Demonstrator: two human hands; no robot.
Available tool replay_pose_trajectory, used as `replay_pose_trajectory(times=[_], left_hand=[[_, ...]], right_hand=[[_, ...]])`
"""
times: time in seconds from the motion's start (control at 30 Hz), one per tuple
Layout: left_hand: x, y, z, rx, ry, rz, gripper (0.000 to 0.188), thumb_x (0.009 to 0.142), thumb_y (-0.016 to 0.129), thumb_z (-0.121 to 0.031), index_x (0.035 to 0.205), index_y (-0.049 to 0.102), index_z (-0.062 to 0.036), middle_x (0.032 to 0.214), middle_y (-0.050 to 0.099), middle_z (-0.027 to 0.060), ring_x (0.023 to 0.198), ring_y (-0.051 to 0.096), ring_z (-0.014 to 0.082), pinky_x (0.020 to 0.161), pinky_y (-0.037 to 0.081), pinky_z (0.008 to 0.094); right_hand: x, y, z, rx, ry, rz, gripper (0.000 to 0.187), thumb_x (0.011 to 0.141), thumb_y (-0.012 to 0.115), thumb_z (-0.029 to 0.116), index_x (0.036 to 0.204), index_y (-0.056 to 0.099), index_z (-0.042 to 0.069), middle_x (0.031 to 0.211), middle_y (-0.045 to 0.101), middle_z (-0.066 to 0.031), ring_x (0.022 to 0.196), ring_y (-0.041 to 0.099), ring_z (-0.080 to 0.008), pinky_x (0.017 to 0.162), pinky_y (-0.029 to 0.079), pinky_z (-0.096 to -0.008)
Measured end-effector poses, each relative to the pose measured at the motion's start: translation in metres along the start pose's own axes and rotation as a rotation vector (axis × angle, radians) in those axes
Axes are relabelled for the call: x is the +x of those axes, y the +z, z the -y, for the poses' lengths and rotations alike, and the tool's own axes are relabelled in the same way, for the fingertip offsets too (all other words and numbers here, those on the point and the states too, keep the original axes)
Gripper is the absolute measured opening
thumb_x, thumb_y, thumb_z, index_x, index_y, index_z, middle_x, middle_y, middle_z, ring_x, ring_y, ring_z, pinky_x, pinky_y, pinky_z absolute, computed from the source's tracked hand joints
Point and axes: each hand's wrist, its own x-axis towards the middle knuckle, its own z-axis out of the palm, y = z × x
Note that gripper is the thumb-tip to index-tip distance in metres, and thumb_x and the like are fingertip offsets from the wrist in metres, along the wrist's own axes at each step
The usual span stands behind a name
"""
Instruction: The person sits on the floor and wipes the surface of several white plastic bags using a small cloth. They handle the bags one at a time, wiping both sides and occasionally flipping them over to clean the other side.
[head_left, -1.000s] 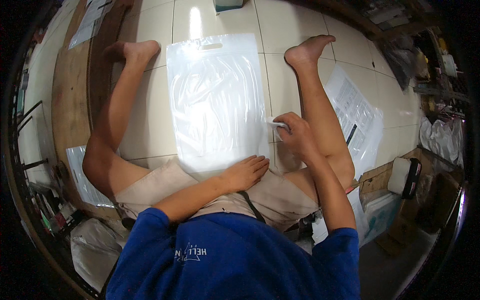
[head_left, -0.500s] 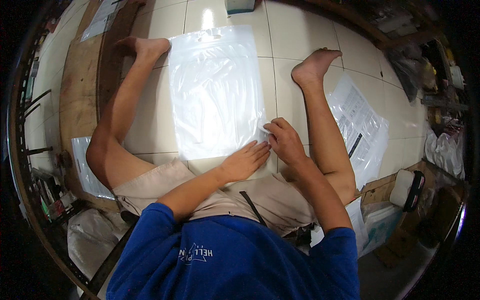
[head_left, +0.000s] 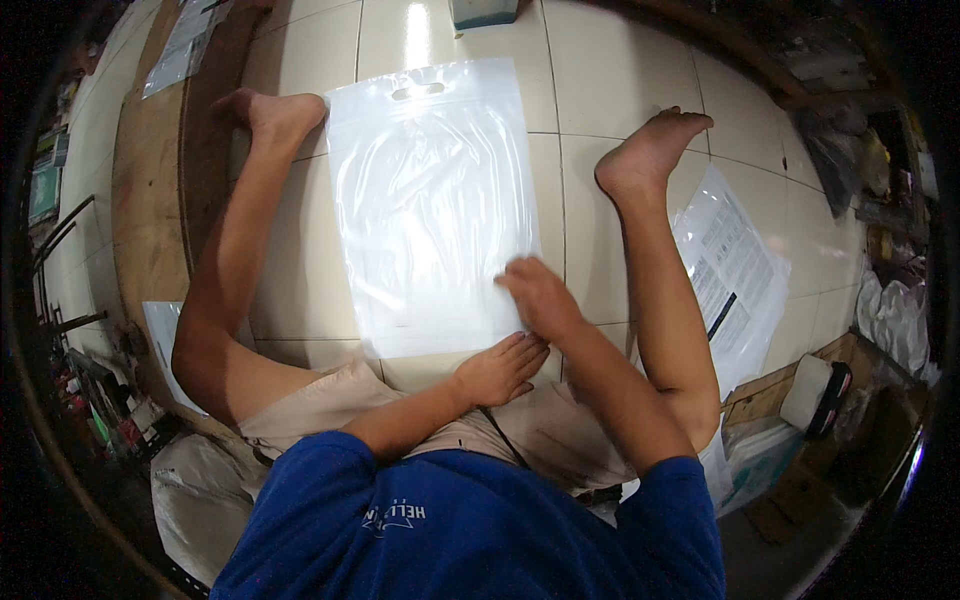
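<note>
A large clear-and-white plastic bag [head_left: 440, 220] with a cut-out handle at its far end lies flat on the tiles between my outstretched legs. My left hand [head_left: 503, 368] rests flat at the bag's near right corner, palm down, its fingers stretched out. Just above it, my right hand [head_left: 542, 300] is over the bag's right side near that corner. Its fingers are curled and pinched together and a little blurred at the tips. Whatever they hold is hidden against the bright plastic.
Printed sheets in clear plastic [head_left: 725, 270] lie beyond my right leg. A wooden plank [head_left: 150, 200] runs along the left. Far ahead stands a pale box [head_left: 483, 12]. A white-and-black case [head_left: 812, 397] sits at the right, and cluttered shelves line both sides.
My right hand has moved left from the bag's right edge onto its surface. The small white bit at its fingertips no longer shows clearly. My left hand stays flat at the corner.
</note>
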Motion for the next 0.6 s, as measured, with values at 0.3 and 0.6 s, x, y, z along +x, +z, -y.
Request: replay_pose_trajectory(times=[0.3,0.6], left_hand=[[0.001,0.002,-0.001,0.026,-0.006,0.055,0.068,0.091,0.052,-0.040,0.141,0.040,0.0040,0.151,0.036,0.0187,0.142,0.031,0.0302,0.116,0.024,0.0435],[0.003,-0.007,0.000,0.033,-0.055,0.167,0.066,0.092,0.050,-0.041,0.141,0.041,0.0028,0.150,0.038,0.0168,0.141,0.032,0.0291,0.117,0.022,0.0438]], right_hand=[[0.185,-0.057,-0.077,-0.006,0.065,-0.182,0.014,0.080,0.060,0.000,0.093,0.067,0.003,0.094,0.061,-0.0145,0.090,0.060,-0.0334,0.081,0.049,-0.0390],[-0.024,-0.014,-0.005,0.046,-0.021,0.307,0.014,0.078,0.059,0.004,0.091,0.064,0.002,0.102,0.061,-0.0185,0.098,0.059,-0.0353,0.087,0.048,-0.0453]])
